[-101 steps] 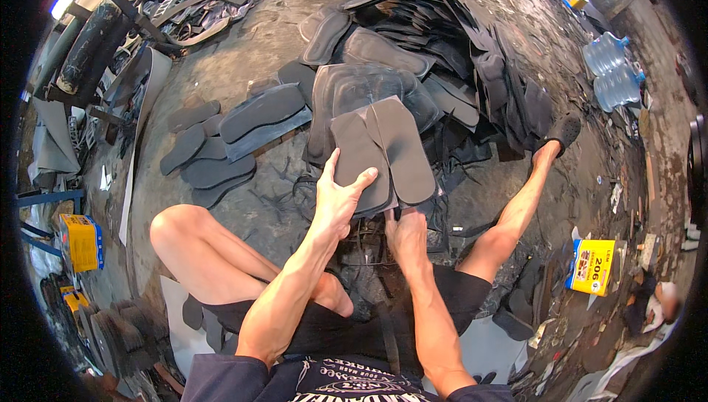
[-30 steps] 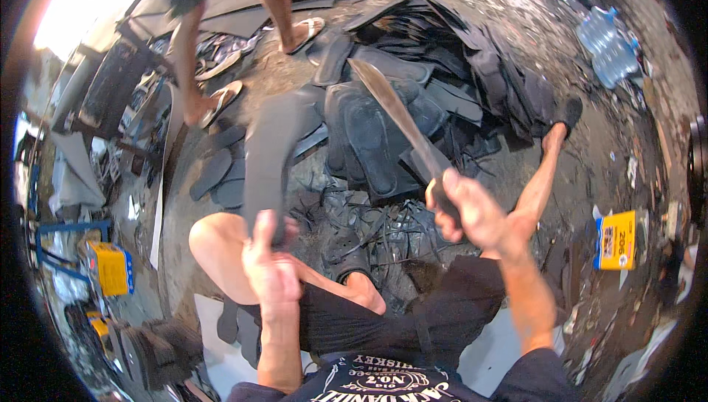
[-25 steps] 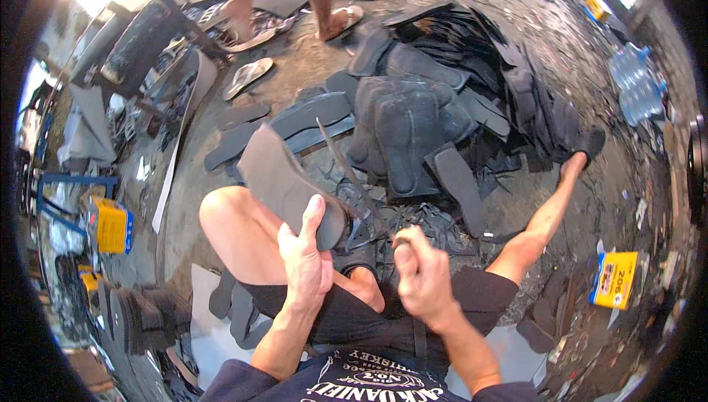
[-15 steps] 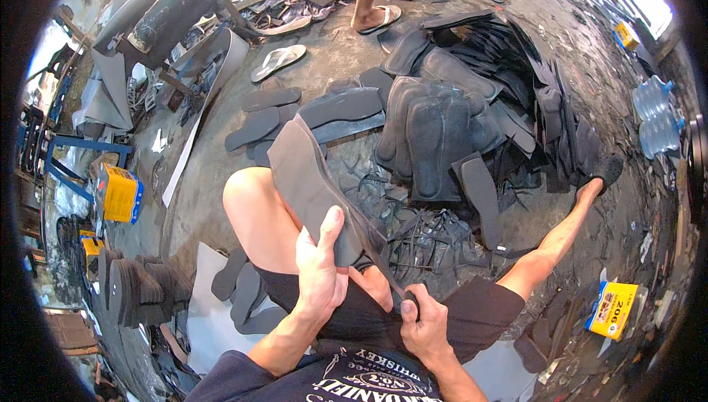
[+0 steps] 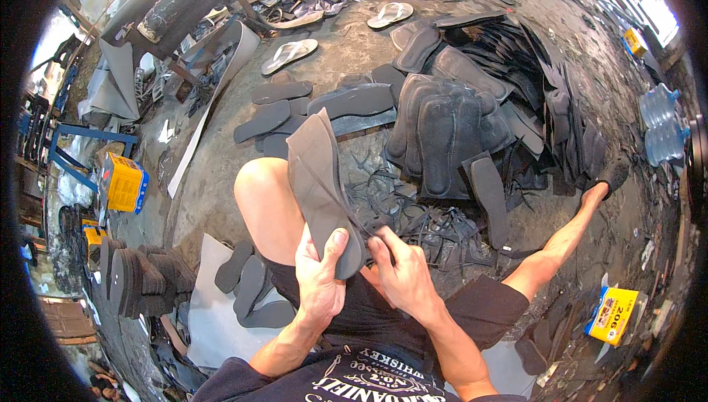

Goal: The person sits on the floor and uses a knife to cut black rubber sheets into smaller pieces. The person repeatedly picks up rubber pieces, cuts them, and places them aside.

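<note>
Lowered to the lap, left hand (image 5: 321, 276) and right hand (image 5: 398, 269) both grip the grey sole (image 5: 318, 181).

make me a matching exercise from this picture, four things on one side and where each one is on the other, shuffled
Things:
1. grey sole blank
2. pale flip-flop
3. water jugs
4. stack of cut soles

Places:
A. far right edge of the floor
B. on the ground by the person's left side
C. held in the left hand, with the right hand at its lower edge
D. on the floor ahead, beyond the dark soles

Pairs: 1-C, 2-D, 3-A, 4-B
</note>
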The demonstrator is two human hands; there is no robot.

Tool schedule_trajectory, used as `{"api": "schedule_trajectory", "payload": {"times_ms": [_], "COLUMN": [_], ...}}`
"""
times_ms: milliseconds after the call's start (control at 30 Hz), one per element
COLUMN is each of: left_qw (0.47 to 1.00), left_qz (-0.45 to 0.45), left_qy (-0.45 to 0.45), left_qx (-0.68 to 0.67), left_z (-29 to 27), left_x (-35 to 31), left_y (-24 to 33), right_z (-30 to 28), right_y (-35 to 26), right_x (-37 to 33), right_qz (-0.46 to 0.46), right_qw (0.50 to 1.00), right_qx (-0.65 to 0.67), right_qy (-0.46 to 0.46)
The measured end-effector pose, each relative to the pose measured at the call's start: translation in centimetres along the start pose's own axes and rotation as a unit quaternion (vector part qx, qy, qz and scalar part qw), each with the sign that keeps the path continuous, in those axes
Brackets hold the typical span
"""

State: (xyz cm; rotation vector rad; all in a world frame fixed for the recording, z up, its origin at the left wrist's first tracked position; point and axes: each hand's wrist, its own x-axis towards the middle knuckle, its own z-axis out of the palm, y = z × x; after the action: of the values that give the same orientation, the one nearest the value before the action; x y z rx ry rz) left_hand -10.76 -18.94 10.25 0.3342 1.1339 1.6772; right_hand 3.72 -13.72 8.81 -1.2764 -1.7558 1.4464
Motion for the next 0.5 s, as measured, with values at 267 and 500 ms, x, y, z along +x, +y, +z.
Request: {"api": "schedule_trajectory", "payload": {"times_ms": [267,500], "left_qw": [0.995,0.984], "left_qz": [-0.045,-0.002], "left_qy": [-0.059,-0.089], "left_qx": [0.061,0.156], "left_z": [3.1,1.5], "left_x": [-3.5,-2.8], "left_y": [-2.6,-5.2], "right_z": [-0.9,-4.4], "right_y": [5.7,2.1], "right_x": [9.2,-0.6], "right_qz": [0.06,0.027], "right_qw": [0.976,0.981], "right_qx": [0.141,0.186], "right_qy": [0.152,0.05]}}
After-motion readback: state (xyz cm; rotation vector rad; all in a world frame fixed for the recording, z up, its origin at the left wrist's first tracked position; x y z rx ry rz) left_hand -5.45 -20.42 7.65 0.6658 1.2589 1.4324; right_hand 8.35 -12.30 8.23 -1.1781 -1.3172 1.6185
